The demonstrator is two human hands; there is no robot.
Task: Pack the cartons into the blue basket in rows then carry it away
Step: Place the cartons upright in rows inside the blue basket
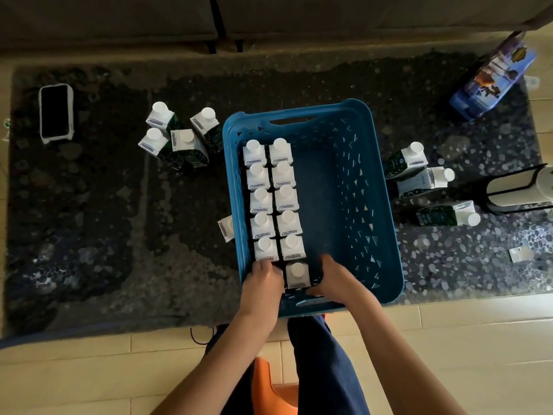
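We look down on a dark speckled tabletop (89, 220) with the blue basket (380, 211) standing at its near edge, directly in front of us. Along the basket's left side the cartons (270, 199) stand upright in two straight rows, white caps up, five to a row and packed touching one another. At the near end of the second row sits one more carton (297, 275), upright and just below its neighbours, and both hands are on it or beside it. The right hand (333, 278) reaches into the basket on that carton's right, its fingers (326, 260) pressed against the carton's side and the thumb curled low at the front, so the hand looks closed on the carton. The left hand (263, 280) rests at the near end of the first row, just left of the same carton; its fingers are curled downward and together, but we cannot tell whether they grip anything beneath them. The right half of the basket is bare floor. Outside it, four loose cartons (179, 136) stand in a cluster to the left, near the far corner, and another white carton edge (226, 229) shows just beside the left wall. Three more cartons (425, 181) lie tipped on their sides to the right. A phone in a pale case (56, 112) lies at the far left, and a blue packet (493, 79) sits at the far right corner.
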